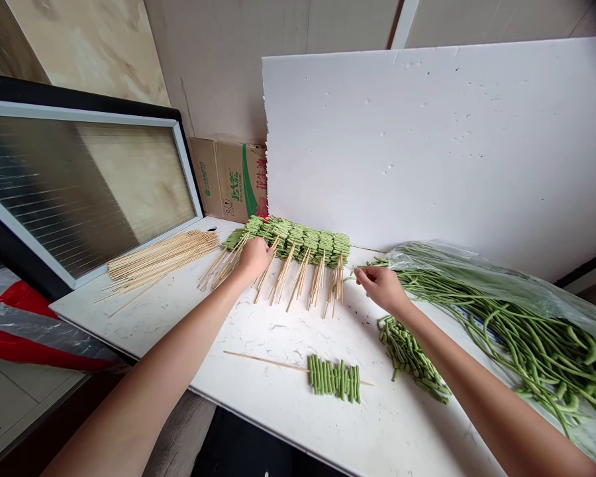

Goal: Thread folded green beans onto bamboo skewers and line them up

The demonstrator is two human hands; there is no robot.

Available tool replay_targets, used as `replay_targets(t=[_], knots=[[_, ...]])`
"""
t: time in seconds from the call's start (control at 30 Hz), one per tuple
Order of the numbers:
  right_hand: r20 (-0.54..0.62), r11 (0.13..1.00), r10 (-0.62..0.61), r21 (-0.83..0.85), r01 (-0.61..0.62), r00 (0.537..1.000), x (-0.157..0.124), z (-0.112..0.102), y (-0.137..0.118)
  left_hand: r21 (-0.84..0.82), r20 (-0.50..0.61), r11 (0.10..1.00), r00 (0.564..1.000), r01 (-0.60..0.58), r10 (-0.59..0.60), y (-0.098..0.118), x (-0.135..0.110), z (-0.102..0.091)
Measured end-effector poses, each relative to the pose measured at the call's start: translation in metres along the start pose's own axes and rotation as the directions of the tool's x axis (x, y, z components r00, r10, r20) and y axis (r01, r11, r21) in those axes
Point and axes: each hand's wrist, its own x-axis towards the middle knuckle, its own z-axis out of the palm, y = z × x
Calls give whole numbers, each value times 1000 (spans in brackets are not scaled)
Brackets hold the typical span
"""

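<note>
My left hand (255,257) is closed at the front of a stack of skewered green bean pieces (302,237), among the bamboo skewer ends that stick out toward me. What its fingertips hold, if anything, is hidden. Just right of the stack, my right hand (383,286) is closed in a pinch above the table; I cannot make out anything between its fingertips. Nearer to me, one skewer threaded with a row of cut green beans (334,379) lies flat, its bare stick (265,359) pointing left.
Loose bamboo skewers (163,258) lie in a pile at the left. Cut bean pieces (411,361) are heaped under my right forearm, beside long whole beans (506,331) in a clear plastic bag (467,265). Behind stand a white foam board (427,146), a carton (228,175) and a framed glass panel (89,179).
</note>
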Motion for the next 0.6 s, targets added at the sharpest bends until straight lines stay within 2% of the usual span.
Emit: replay_targets(t=[0.13, 0.27, 0.4, 0.6], knots=[[0, 1000, 5, 8, -5, 1000, -1, -1, -3, -29, -41, 999, 999, -23, 22, -2, -1, 0], [-39, 1000, 4, 24, -3, 999, -3, -2, -6, -74, -131, 995, 990, -60, 50, -9, -4, 1], [-76, 999, -1, 37, 4, 997, -2, -2, -6, -172, -191, 982, 981, -72, 38, -16, -5, 1], [-94, 997, -30, 74, 37, 995, 0, 1, -9, -278, -237, 952, 970, -126, 60, -9, -10, -2]])
